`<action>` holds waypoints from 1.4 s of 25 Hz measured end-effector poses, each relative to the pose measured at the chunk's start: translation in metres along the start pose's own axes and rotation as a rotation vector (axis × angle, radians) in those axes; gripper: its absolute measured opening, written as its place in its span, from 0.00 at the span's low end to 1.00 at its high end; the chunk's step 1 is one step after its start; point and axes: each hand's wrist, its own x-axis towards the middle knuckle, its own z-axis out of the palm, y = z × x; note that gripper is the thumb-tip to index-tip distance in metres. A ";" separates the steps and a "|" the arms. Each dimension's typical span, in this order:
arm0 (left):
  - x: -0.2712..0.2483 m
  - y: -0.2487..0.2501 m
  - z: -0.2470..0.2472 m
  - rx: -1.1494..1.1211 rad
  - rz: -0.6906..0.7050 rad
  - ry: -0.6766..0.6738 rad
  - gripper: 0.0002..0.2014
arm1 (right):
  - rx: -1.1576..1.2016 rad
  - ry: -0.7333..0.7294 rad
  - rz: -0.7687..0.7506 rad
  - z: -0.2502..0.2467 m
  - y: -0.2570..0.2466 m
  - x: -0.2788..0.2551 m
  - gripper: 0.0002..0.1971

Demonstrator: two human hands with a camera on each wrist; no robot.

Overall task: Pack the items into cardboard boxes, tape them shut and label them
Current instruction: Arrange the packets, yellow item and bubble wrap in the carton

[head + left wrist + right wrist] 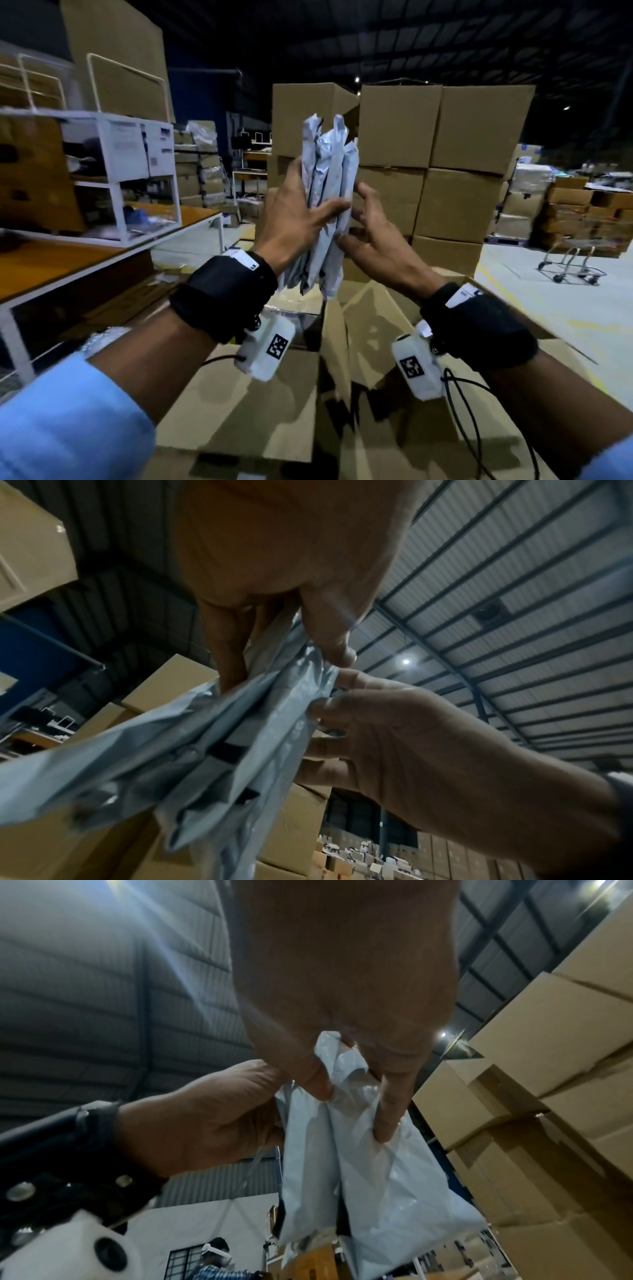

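Soft mailers held upright over an open box

The worktop (85,253) stands at left; the left hand (294,219) grips a bundle of poly mailers (329,192) (light, slippery, likely to fan out), the right hand (373,233) pinches its edge above the open cardboard box (239,404), stacked cartons (445,164) behind.

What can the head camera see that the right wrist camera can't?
Only the head view shows the open cardboard box below the hands, the wooden table with its white shelf on the left, and a trolley on the floor at right.

Only the right wrist view shows the roof overhead and a person far off.

Both show the left hand gripping the grey mailer bags, the right hand pinching them, and the stacked boxes behind.
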 end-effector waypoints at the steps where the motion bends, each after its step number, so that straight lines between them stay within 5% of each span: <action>1: -0.006 -0.012 -0.010 0.004 -0.013 -0.015 0.34 | 0.014 -0.003 0.031 0.017 -0.004 -0.001 0.40; 10: -0.054 -0.100 -0.048 -0.225 -0.105 -0.425 0.46 | 0.047 0.039 0.196 0.103 0.000 -0.018 0.39; 23: -0.072 -0.127 -0.015 -0.084 -0.013 -0.498 0.50 | -0.152 0.031 0.331 0.102 0.006 -0.033 0.40; 35: -0.054 -0.117 -0.022 -0.030 -0.123 -0.563 0.43 | -0.270 -0.058 0.362 0.094 0.003 -0.006 0.37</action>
